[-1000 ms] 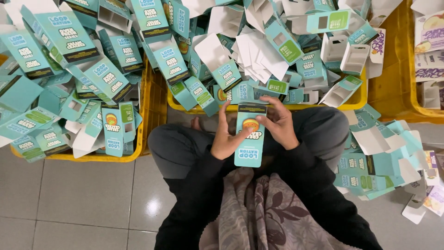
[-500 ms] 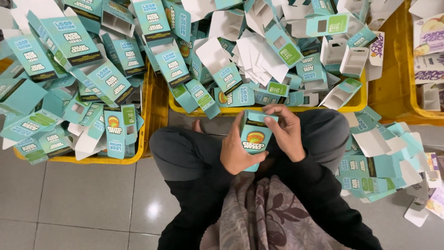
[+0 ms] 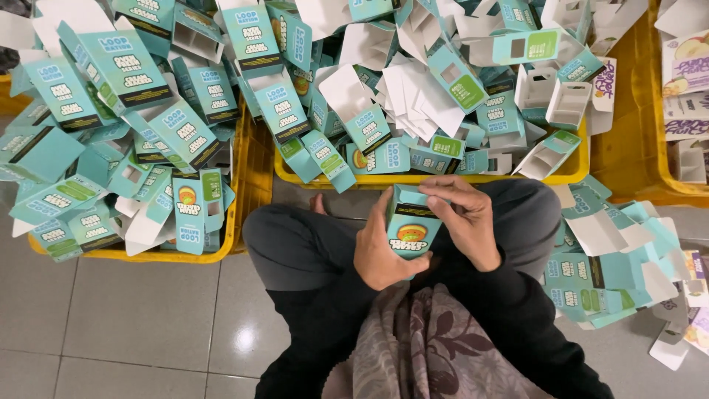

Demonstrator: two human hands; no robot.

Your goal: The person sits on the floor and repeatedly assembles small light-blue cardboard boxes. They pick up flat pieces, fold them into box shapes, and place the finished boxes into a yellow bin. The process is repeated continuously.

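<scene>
A: Here we are over the lap, and the small teal carton (image 3: 410, 225) sits right between both hands, standing upright with its long axis running near to far from the person

B: Who has the better hold on it?

A: The left hand (image 3: 380, 251) is wrapped around the left side and the bottom, thumb across the front near the round orange picture. The right hand (image 3: 465, 222) curls over the top right edge, fingers (image 3: 443, 186) bent down onto the upper flap. So both are closed on the box, the right one nearer the open top end

B: And the carton's place in the scene?

A: Just above the crossed knees in dark trousers (image 3: 295, 244), near side of the middle yellow tray (image 3: 473, 177), not touching it as far as I can tell

B: What's crowding in around it?

A: Plenty. That middle tray is heaped with folded teal cartons and white inserts (image 3: 413, 103). Left of it, a second yellow tray (image 3: 148, 255) piled with more made-up boxes, some tipping over the rim. To the right on the tiled floor (image 3: 133, 325), a loose stack of flat carton blanks (image 3: 613, 258), well apart from the hands

B: Anything between hands and trays?

A: Nothing I can see, only a bare foot (image 3: 319, 205) peeking out by the tray edge, and a patterned brown cloth (image 3: 428, 347) lying in the lap below the hands
</scene>
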